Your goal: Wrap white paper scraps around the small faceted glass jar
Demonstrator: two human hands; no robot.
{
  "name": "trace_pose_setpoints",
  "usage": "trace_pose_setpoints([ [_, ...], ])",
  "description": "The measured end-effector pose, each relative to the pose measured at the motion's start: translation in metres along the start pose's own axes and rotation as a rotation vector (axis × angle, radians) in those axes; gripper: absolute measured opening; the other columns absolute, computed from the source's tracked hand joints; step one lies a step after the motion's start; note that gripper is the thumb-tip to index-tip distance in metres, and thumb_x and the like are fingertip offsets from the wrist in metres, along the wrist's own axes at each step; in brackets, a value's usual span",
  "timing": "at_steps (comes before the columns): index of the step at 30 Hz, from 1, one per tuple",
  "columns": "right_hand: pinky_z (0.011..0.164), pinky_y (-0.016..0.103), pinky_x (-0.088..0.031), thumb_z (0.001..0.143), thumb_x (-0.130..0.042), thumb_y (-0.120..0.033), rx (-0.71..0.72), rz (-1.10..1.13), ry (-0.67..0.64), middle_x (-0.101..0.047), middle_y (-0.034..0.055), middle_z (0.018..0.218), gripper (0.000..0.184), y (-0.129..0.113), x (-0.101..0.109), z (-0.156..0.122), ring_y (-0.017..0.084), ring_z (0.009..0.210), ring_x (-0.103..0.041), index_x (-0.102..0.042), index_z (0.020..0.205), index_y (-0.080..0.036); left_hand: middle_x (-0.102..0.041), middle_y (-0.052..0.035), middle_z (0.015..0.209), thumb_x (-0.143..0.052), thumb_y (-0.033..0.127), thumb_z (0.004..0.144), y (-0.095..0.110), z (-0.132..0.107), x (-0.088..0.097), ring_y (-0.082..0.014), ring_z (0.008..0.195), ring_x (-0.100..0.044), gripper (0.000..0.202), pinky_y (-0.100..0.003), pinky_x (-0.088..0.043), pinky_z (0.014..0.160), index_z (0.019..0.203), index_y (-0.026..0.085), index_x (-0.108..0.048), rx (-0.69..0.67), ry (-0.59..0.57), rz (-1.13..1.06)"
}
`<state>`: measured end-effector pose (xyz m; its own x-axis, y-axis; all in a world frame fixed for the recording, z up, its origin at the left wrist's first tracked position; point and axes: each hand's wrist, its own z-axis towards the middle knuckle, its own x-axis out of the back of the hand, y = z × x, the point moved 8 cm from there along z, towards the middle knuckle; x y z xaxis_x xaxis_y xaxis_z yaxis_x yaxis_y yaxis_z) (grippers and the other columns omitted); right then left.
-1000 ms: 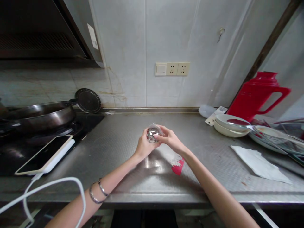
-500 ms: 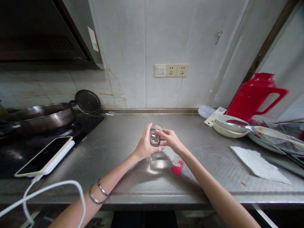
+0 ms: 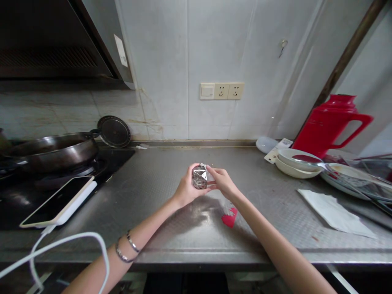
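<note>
On the far left I see a dark round metal pan (image 3: 52, 151) on the stove. A black phone on a white charging block (image 3: 58, 200) lies in front of it, and a white cable (image 3: 70, 241) loops off toward me.

In the middle, both hands are up over the grey steel tabletop (image 3: 147, 183). My left hand (image 3: 186, 188) is curled about halfway shut around the left side of a small clear shiny glass cup (image 3: 199, 179). My right hand (image 3: 223, 183) comes in from the right. Its fingertips are pinched on the cup's top right edge, where a little white scrap (image 3: 203, 168) sticks up. So the cup sits right between the two hands, touching both and lifted off the tabletop. The left hand has more of it. It looks about upright, but I cannot tell for sure.

Just below the right wrist, a small red scrap (image 3: 229, 218) lies on the tabletop. Farther right there is a flat white paper napkin (image 3: 333, 212), a stack of white bowls (image 3: 295, 162) and a tall red plastic jug (image 3: 330, 122).
</note>
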<state>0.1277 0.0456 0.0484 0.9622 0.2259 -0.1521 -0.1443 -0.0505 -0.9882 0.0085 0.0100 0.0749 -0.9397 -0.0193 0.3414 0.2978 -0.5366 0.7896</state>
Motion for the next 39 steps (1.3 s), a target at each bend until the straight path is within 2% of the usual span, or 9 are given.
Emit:
trace_pose_setpoints([
  [5, 0.036, 0.023, -0.048, 0.068, -0.068, -0.054, 0.028, -0.185, 0.037, -0.065, 0.0037, 0.070, 0.039, -0.001, 0.008, 0.004, 0.018, 0.052, -0.065, -0.064, 0.072, -0.015, -0.061, -0.0081, 0.114, -0.082, 0.030, 0.057, 0.001, 0.000, 0.000, -0.0221, 0.104, -0.060, 0.082, -0.032, -0.047, 0.091, 0.126, 0.023, -0.039, -0.004, 0.008, -0.048],
  [9, 0.039, 0.018, -0.037, 0.078, -0.058, -0.050, 0.374, -0.586, 0.213, -0.051, -0.0001, 0.051, 0.041, -0.033, 0.024, 0.000, 0.013, 0.048, -0.054, -0.057, 0.055, -0.016, -0.061, -0.0083, 0.113, -0.084, 0.031, 0.054, -0.003, 0.000, 0.001, -0.0216, 0.100, -0.061, 0.086, -0.031, -0.048, 0.090, 0.126, 0.022, -0.038, 0.024, 0.022, -0.054],
  [12, 0.047, 0.019, -0.034, 0.085, -0.051, -0.046, 0.592, -0.733, 0.330, -0.048, -0.0010, 0.052, 0.041, -0.055, 0.028, -0.012, 0.011, 0.053, -0.047, -0.062, 0.061, -0.014, -0.061, -0.0090, 0.112, -0.084, 0.033, 0.054, -0.007, 0.000, 0.000, -0.0214, 0.097, -0.062, 0.087, -0.031, -0.048, 0.087, 0.126, 0.021, -0.038, 0.045, 0.004, -0.034],
  [19, 0.052, 0.020, -0.037, 0.089, -0.047, -0.045, 0.676, -0.642, 0.103, -0.054, -0.0016, 0.058, 0.041, -0.055, -0.001, -0.022, 0.010, 0.054, -0.048, -0.066, 0.070, -0.013, -0.065, -0.0085, 0.106, -0.084, 0.030, 0.052, -0.013, -0.002, -0.008, -0.0230, 0.092, -0.064, 0.085, -0.034, -0.049, 0.082, 0.124, 0.019, -0.040, 0.073, -0.038, 0.041],
  [22, 0.057, 0.023, -0.045, 0.090, -0.047, -0.044, 0.719, -0.701, 0.110, -0.057, -0.0011, 0.055, 0.043, -0.054, -0.007, -0.027, 0.013, 0.055, -0.056, -0.068, 0.069, -0.014, -0.066, -0.0075, 0.101, -0.084, 0.034, 0.053, -0.014, -0.002, -0.010, -0.0223, 0.087, -0.065, 0.080, -0.033, -0.050, 0.078, 0.120, 0.018, -0.042, 0.088, -0.040, 0.052],
  [25, 0.085, 0.037, -0.052, 0.089, -0.049, -0.042, 0.802, -0.640, 0.088, -0.069, -0.0009, 0.069, 0.035, -0.058, -0.010, -0.033, 0.021, 0.075, -0.068, -0.073, 0.082, -0.017, -0.065, -0.0078, 0.107, -0.083, 0.032, 0.054, -0.012, -0.002, -0.009, -0.0218, 0.093, -0.064, 0.076, -0.033, -0.049, 0.083, 0.118, 0.019, -0.044, 0.064, -0.016, -0.001],
  [29, 0.109, 0.049, -0.036, 0.089, -0.051, -0.037, 0.866, -0.534, -0.004, -0.074, -0.0017, 0.081, 0.029, -0.065, -0.016, -0.039, 0.022, 0.083, -0.069, -0.075, 0.087, -0.022, -0.064, -0.0074, 0.112, -0.084, 0.030, 0.054, -0.020, 0.000, -0.007, -0.0201, 0.097, -0.062, 0.076, -0.032, -0.048, 0.086, 0.118, 0.021, -0.044, 0.076, 0.052, -0.057],
  [34, 0.103, 0.044, -0.043, 0.088, -0.052, -0.040, 0.806, -0.488, -0.026, -0.061, -0.0054, 0.056, 0.035, -0.066, -0.013, -0.039, 0.014, 0.059, -0.061, -0.070, 0.069, -0.017, -0.065, -0.0076, 0.106, -0.084, 0.032, 0.053, -0.034, 0.001, -0.007, -0.0187, 0.090, -0.063, 0.077, -0.031, -0.049, 0.080, 0.116, 0.020, -0.042, 0.146, 0.081, -0.090],
  [39, 0.081, 0.032, -0.052, 0.087, -0.051, -0.042, 0.751, -0.490, 0.256, -0.041, -0.0049, 0.049, 0.042, -0.063, 0.010, -0.032, 0.013, 0.055, -0.055, -0.055, 0.055, -0.016, -0.065, -0.0078, 0.105, -0.084, 0.028, 0.052, -0.024, -0.001, -0.011, -0.0211, 0.092, -0.063, 0.079, -0.033, -0.049, 0.083, 0.117, 0.019, -0.042, 0.164, 0.031, -0.063],
])
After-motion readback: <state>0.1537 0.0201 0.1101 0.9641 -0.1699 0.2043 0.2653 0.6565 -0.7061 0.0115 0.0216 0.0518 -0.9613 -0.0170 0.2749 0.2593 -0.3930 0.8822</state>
